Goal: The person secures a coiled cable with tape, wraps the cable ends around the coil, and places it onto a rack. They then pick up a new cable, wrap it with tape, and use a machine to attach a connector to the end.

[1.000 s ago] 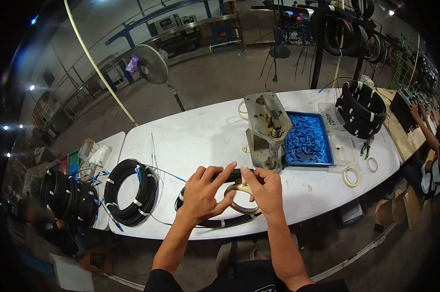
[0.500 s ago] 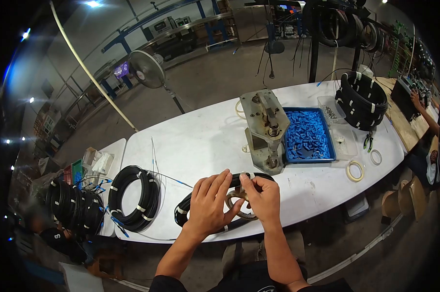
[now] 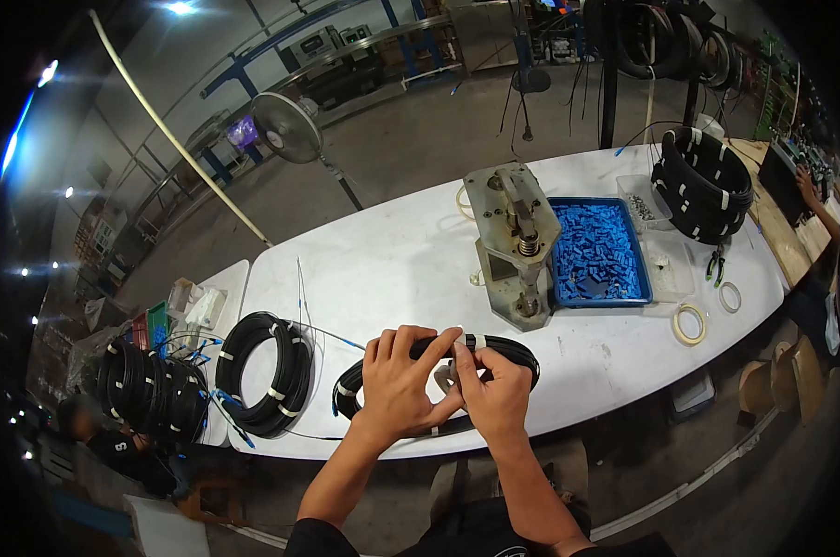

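A coil of black cable (image 3: 508,347) lies on the table in front of me, with white tape bands around it. My left hand (image 3: 401,382) rests over its left part, fingers bent across the far side and index fingertip at a white tape band (image 3: 471,341). Opposite it, my right hand (image 3: 496,392) is closed, thumb and index pinched close to that band. A roll of tape (image 3: 444,376) shows between the two hands, mostly covered by my right hand, which seems to hold it. The fingers hide much of the coil's middle.
A metal press (image 3: 515,246) stands beyond the coil, beside a blue tray (image 3: 650,299) of small blue connectors. More cable coils (image 3: 264,376) lie leftward; a coil stack (image 3: 703,186) stands far right. Tape rolls (image 3: 689,325) and pliers (image 3: 715,266) lie rightward. Other people are at both sides.
My right hand has moved slightly toward my left, and the tape roll between them is now more covered. My left fingers are more bent. The view has shifted slightly.
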`<state>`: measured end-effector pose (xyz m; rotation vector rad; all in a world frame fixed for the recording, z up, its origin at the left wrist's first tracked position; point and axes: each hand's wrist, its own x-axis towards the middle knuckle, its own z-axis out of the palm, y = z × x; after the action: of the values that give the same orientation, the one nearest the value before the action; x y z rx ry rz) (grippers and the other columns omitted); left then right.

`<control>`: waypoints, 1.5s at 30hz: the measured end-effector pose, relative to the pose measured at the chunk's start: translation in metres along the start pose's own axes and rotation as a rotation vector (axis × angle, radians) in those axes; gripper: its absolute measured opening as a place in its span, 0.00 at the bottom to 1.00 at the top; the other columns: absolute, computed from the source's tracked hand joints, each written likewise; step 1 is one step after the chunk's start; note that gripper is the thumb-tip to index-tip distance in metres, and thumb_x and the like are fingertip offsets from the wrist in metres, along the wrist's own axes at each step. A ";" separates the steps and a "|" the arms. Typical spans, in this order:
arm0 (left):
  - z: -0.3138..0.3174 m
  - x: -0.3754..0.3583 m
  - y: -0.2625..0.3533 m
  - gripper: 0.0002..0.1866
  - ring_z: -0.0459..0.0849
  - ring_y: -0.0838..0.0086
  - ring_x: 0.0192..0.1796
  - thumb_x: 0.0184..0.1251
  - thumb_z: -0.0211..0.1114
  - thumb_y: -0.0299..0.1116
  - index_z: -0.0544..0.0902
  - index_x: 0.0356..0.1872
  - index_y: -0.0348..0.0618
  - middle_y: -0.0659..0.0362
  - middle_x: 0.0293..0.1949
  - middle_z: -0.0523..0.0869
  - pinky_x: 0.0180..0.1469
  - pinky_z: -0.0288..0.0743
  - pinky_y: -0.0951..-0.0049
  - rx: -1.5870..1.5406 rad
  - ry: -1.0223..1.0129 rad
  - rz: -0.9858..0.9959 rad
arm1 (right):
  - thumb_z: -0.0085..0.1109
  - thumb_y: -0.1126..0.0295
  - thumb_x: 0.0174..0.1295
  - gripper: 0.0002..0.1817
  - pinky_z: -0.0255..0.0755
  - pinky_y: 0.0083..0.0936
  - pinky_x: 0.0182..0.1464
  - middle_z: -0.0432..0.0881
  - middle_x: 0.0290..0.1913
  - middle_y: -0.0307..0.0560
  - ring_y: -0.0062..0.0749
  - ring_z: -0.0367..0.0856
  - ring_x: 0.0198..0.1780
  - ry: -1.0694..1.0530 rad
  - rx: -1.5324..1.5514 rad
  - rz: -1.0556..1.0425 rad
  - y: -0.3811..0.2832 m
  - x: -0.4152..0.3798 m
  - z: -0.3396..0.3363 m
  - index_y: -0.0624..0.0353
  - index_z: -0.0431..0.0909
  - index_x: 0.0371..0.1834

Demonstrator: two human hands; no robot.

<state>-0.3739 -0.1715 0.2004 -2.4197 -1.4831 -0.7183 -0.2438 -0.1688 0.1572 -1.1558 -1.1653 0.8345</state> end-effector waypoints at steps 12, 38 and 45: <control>0.001 0.004 0.000 0.27 0.73 0.62 0.43 0.48 0.64 0.45 0.82 0.54 0.54 0.58 0.45 0.79 0.46 0.65 0.60 -0.016 -0.041 -0.022 | 0.60 0.70 0.68 0.12 0.63 0.15 0.25 0.80 0.27 0.38 0.14 0.72 0.23 -0.005 0.412 0.231 0.036 -0.036 0.025 0.66 0.75 0.48; -0.017 0.046 -0.039 0.15 0.83 0.58 0.42 0.58 0.70 0.39 0.83 0.46 0.49 0.54 0.38 0.86 0.48 0.77 0.61 -0.259 -0.339 -0.156 | 0.61 0.79 0.59 0.22 0.63 0.34 0.61 0.69 0.55 0.50 0.43 0.67 0.58 -0.192 0.209 -0.407 0.111 0.056 0.059 0.59 0.73 0.58; -0.009 0.028 -0.049 0.14 0.80 0.65 0.38 0.59 0.71 0.38 0.84 0.45 0.50 0.59 0.33 0.85 0.41 0.75 0.66 -0.374 -0.264 -0.208 | 0.63 0.72 0.63 0.11 0.73 0.26 0.42 0.80 0.36 0.43 0.29 0.80 0.37 -0.633 -0.241 -0.055 0.079 0.016 0.009 0.62 0.78 0.47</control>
<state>-0.4094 -0.1304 0.2185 -2.7494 -1.8697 -0.8062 -0.2434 -0.1323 0.0849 -1.0728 -1.8489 1.0784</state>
